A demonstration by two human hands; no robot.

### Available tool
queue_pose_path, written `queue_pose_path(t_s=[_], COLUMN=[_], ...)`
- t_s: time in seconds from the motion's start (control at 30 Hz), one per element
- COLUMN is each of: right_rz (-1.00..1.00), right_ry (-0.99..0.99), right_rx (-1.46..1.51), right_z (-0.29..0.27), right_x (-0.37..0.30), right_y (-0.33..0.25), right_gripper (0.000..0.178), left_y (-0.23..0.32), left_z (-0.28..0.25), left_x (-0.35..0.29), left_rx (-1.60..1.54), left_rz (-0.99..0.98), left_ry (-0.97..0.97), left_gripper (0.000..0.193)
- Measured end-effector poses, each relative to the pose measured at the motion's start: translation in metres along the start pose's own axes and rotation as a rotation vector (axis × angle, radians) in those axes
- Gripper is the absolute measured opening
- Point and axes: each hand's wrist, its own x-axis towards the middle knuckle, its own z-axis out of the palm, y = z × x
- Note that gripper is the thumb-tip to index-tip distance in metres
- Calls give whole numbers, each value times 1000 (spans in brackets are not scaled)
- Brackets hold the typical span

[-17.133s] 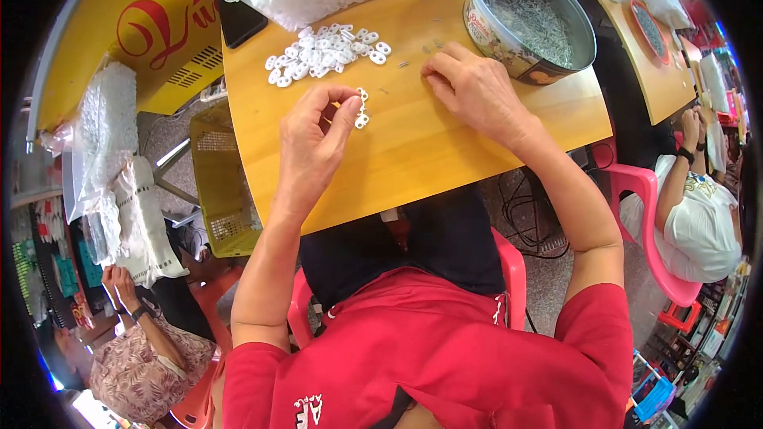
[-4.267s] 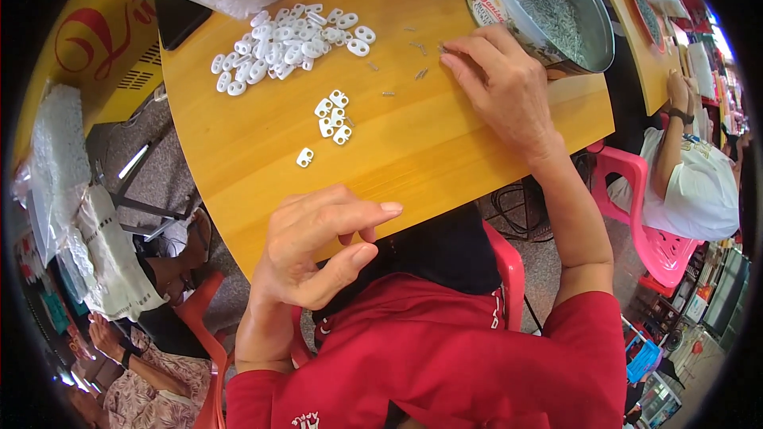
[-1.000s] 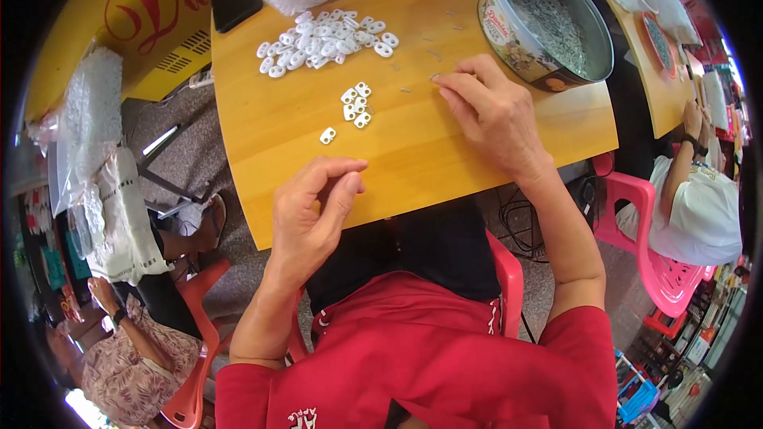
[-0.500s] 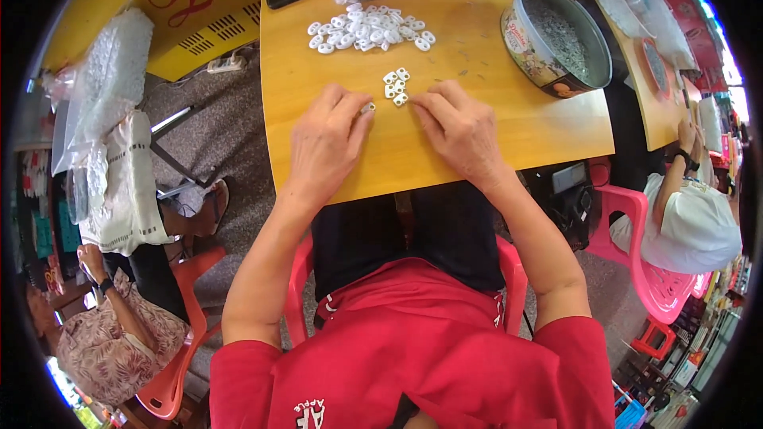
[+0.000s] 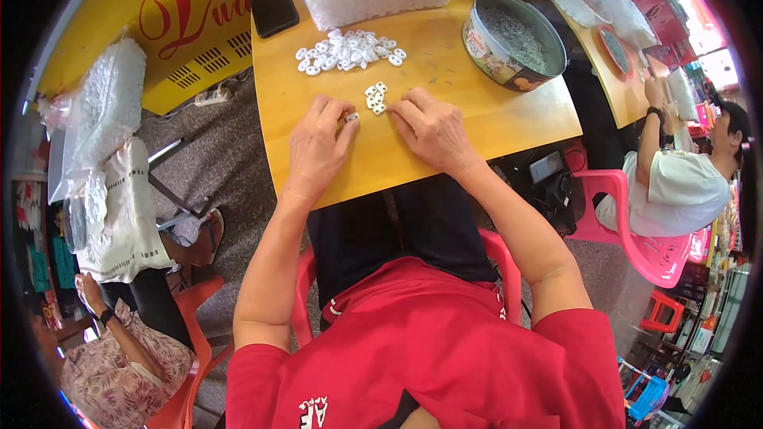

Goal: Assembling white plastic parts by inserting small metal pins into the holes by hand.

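Head view: white piece pinched by left hand at fingertips, beside holed-piece cluster. Right hand set just right of cluster, thumb and index held close; pinched contents can't be told. Smooth oval pile beyond. Metal bits held in round tin. Wood-grained table, speckled floor.

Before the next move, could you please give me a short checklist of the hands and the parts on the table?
1. White piece pinched in the left hand: ok.
2. Right hand holding anything: cannot tell, too small to see.
3. Small white cluster lying between the hands: ok.
4. Loose white pile clear of both hands: ok.
5. Round tin upright, with small metal parts inside: ok.
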Motion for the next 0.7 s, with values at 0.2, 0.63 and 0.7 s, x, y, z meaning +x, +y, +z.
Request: queue_pose_path(t_s=[0.2,0.63,0.7], right_rz=[-4,-23,-123], right_ry=[0,88,145], right_rx=[-7,70,148], right_z=[1,-1,-6], right_x=[0,-2,-5], right_y=[1,3,-1], right_gripper=[7,8,10], left_y=[-6,-6,-9], left_z=[-11,-9,-12], left_x=[15,32,27], left_rx=[-63,-166,-294], left_rz=[-41,-81,-205], left_ry=[-218,-366,-331], left_gripper=[14,17,17])
